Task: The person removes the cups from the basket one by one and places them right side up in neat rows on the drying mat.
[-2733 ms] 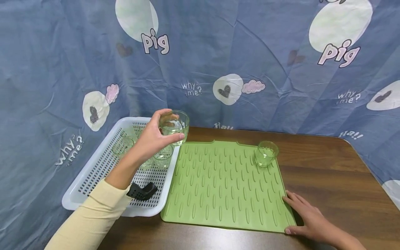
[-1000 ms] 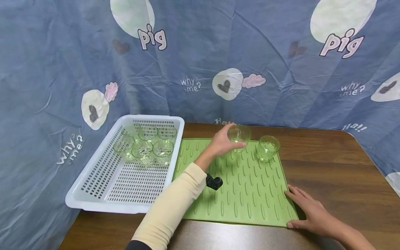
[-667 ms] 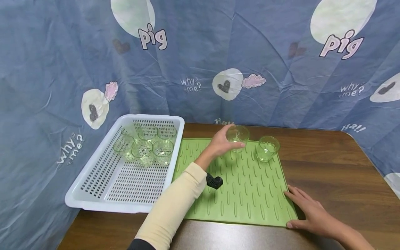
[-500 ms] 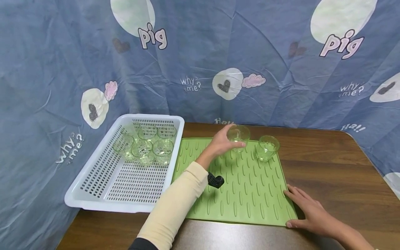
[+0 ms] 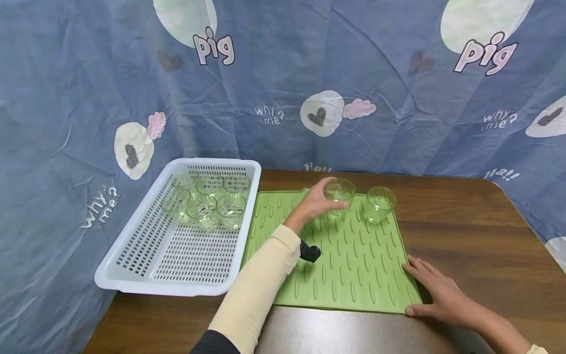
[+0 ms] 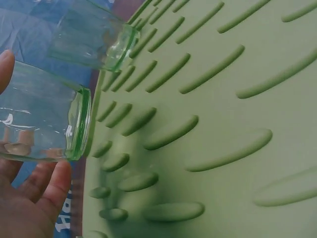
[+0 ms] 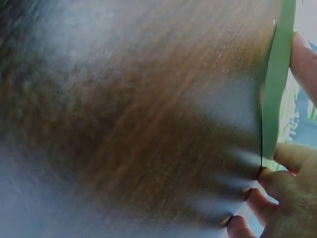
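My left hand [image 5: 315, 200] grips a clear, green-tinted drinking glass [image 5: 346, 195] from its left side, thumb in front and fingers behind. The glass is upright at the back of the green ribbed mat [image 5: 340, 280]. In the left wrist view, the thick base of this glass [image 6: 42, 114] is close over the mat. A similar glass [image 5: 379, 205] stands just to its right, by the mat's back right corner. At the front right corner, my right hand [image 5: 444, 300] touches the mat's edge with spread fingers and thumb. In the right wrist view its fingertips [image 7: 240, 229] meet the table.
Left of the mat stands a pale perforated plastic basket [image 5: 244, 241] with several matching glasses [image 5: 202, 207] grouped at its back. Brown wooden table [image 5: 477, 231] extends to the right. A blue printed curtain [image 5: 274, 59] hangs close behind. A black wrist piece [image 5: 311, 252] juts from the left sleeve.
My left hand has carried the glass rightward from above the basket to the back of the mat, beside the other glass, and lately barely moves. My right hand stays at the mat's corner.
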The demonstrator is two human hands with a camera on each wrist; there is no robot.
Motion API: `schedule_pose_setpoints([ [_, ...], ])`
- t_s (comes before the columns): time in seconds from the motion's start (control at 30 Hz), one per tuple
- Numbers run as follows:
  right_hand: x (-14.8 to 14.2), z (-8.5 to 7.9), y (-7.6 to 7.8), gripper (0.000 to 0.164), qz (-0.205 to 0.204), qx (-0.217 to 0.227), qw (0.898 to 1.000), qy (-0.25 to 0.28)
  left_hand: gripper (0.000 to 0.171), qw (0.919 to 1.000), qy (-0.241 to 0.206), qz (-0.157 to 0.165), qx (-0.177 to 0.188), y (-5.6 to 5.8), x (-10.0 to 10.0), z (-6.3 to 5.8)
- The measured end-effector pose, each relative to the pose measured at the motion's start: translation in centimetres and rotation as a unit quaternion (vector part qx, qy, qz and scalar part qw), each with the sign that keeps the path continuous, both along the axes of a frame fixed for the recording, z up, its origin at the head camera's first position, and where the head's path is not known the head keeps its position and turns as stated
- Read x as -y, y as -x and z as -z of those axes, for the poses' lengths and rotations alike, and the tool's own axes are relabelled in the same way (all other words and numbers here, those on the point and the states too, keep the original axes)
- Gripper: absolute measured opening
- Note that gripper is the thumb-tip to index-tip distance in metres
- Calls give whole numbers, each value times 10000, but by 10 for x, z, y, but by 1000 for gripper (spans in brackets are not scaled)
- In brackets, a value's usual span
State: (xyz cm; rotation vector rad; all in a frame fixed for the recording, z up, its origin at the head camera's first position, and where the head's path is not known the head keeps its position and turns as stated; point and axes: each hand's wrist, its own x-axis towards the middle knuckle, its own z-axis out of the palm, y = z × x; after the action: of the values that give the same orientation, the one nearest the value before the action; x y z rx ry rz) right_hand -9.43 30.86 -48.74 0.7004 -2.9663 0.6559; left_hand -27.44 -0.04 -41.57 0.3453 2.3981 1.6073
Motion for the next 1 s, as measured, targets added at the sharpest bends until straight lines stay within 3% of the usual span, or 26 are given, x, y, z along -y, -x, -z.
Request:
schedule_pose_setpoints([
  [0.3, -4, 0, 1, 94, 22, 108, 9999, -105, 93, 10000, -5, 73, -40, 4, -3, 13],
  [0.67, 0, 0, 0, 92, -21, -58, 10000, -34, 95, 9998, -111, 171, 86, 5, -9, 18],
  [1.0, 0, -3, 2, 93, 47, 258, 9996, -114, 94, 9997, -77, 158, 140, 4, -13, 23],
])
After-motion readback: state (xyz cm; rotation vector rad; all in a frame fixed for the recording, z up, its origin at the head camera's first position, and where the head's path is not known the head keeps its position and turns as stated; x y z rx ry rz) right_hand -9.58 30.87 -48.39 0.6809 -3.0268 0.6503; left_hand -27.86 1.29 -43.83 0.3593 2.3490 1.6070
